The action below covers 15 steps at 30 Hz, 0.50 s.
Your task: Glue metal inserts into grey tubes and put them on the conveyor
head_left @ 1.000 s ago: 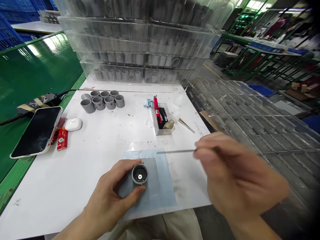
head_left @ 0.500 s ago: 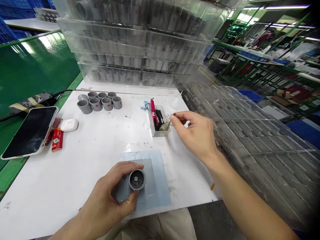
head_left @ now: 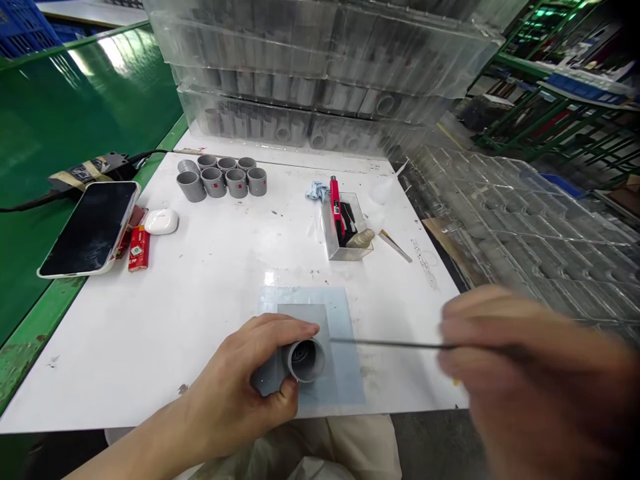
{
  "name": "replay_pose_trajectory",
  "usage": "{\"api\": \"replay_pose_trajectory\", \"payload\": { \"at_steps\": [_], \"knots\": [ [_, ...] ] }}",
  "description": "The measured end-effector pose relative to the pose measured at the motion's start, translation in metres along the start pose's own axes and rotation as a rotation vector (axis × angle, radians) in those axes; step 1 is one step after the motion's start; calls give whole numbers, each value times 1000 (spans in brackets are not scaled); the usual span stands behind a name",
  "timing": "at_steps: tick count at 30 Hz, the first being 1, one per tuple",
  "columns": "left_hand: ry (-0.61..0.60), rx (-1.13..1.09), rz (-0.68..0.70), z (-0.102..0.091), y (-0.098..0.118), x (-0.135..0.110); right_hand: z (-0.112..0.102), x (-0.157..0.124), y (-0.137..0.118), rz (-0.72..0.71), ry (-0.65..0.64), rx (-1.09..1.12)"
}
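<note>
Grey plastic cylinder (head_left: 304,360) sits in my left grip (head_left: 230,393), fingers and thumb closed around its barrel, with the open mouth tilted right, facing the thin metal rod (head_left: 390,343). My right grip (head_left: 530,360), blurred by motion, pinches that rod between its fingertips, and the rod's tip lies just beside the rim; I cannot tell whether they touch. Nothing stands between them. Beneath the cylinder lies a pale blue sheet (head_left: 347,360) on the white counter (head_left: 150,347), near its front edge, perhaps there to protect the surface. Farther off sits a clear plastic box (head_left: 347,227) holding a red pen-shaped tool (head_left: 335,203). Short grey cylinders (head_left: 220,177) cluster at the far left, beyond a black smartphone (head_left: 89,228). Stacked clear plastic trays (head_left: 300,87) rise along the far edge.
</note>
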<state>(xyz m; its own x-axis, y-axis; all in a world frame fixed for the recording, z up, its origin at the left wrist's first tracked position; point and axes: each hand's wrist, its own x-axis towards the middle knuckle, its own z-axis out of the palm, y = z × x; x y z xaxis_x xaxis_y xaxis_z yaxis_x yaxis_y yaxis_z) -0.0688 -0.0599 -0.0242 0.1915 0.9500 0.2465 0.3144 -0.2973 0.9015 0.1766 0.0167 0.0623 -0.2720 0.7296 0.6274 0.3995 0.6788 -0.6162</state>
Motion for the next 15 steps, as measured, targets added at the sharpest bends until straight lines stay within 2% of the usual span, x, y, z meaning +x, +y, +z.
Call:
{"api": "replay_pose_trajectory", "payload": {
  "at_steps": [3, 6, 15],
  "knots": [
    [-6, 13, -6, 0, 2, 0, 21, -7, -16, 51, -133, 129],
    [-18, 27, -19, 0, 3, 0, 34, -9, -18, 69, -171, 197],
    [-49, 5, -36, 0, 1, -2, 38, -13, -12, 72, -254, 187]
  ]
}}
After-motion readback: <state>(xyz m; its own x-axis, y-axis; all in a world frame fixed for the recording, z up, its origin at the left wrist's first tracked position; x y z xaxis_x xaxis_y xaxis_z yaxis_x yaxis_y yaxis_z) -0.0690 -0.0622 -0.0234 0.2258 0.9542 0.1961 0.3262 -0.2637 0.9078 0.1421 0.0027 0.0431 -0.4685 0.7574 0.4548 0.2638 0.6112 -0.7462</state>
